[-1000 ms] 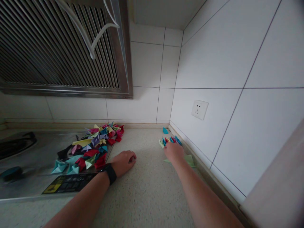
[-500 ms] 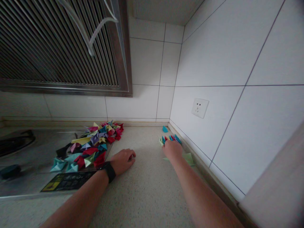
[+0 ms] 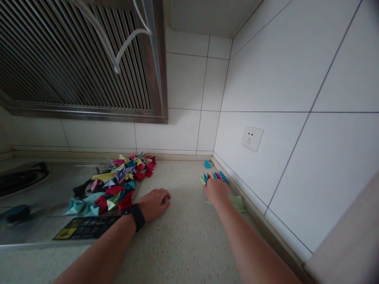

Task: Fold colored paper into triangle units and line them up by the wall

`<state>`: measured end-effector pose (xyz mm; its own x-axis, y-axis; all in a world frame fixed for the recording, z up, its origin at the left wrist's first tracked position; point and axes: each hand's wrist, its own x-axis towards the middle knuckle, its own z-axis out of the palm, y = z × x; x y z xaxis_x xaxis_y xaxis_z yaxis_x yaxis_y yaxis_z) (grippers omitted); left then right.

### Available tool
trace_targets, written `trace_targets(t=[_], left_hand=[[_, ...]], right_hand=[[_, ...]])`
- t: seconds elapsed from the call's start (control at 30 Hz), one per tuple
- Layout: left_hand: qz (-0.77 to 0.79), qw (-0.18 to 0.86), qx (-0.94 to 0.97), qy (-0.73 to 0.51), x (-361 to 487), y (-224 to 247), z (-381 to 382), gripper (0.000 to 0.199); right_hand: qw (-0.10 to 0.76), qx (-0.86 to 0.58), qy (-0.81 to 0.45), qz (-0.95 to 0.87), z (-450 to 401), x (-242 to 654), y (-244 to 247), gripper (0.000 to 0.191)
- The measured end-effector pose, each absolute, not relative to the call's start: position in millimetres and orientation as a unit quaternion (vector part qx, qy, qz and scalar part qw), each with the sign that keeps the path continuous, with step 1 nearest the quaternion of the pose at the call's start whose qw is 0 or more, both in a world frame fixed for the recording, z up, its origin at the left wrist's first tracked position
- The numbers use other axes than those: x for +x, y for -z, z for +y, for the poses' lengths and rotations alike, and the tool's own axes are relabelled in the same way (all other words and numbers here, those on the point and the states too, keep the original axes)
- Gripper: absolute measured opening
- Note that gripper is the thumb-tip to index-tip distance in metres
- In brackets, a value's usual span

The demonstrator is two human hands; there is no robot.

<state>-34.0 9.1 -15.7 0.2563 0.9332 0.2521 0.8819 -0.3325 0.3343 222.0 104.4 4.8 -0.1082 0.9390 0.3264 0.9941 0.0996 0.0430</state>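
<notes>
My right hand reaches into the row of small folded paper cranes by the right wall. Its fingers are bent down and mostly hidden behind the hand, close to a pale green crane at the row's left end. A light green sheet of paper lies partly under my right wrist. My left hand rests on the counter with its fingers curled in, and nothing shows in them. Left of it lies a heap of colourful origami cranes.
A single blue folded paper lies near the back corner. The steel cooktop with a black knob is on the left, below a range hood with a hanging white cable. A socket sits on the right wall.
The view has shifted slightly, so everything appears a little lower and further right. Both hands keep nearly the same places on the counter, the right still at the crane row.
</notes>
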Motion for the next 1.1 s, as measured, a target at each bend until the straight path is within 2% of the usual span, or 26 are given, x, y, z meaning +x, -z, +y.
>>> trace_targets(t=[0.2, 0.53, 1.1], left_hand=[[0.572, 0.062, 0.794, -0.199, -35.3, 16.7, 10.0, 0.021], [0.575, 0.068, 0.791, -0.200, -34.7, 15.5, 8.8, 0.022], [0.574, 0.066, 0.794, -0.187, -33.8, 12.8, 8.1, 0.023]], right_hand=[[0.128, -0.661, 0.137, -0.727, 102.6, 222.9, -7.3, 0.029], [0.092, -0.675, 0.108, -0.724, 97.1, 223.6, -14.6, 0.031], [0.111, -0.666, 0.099, -0.731, 97.2, 225.4, -15.1, 0.033]])
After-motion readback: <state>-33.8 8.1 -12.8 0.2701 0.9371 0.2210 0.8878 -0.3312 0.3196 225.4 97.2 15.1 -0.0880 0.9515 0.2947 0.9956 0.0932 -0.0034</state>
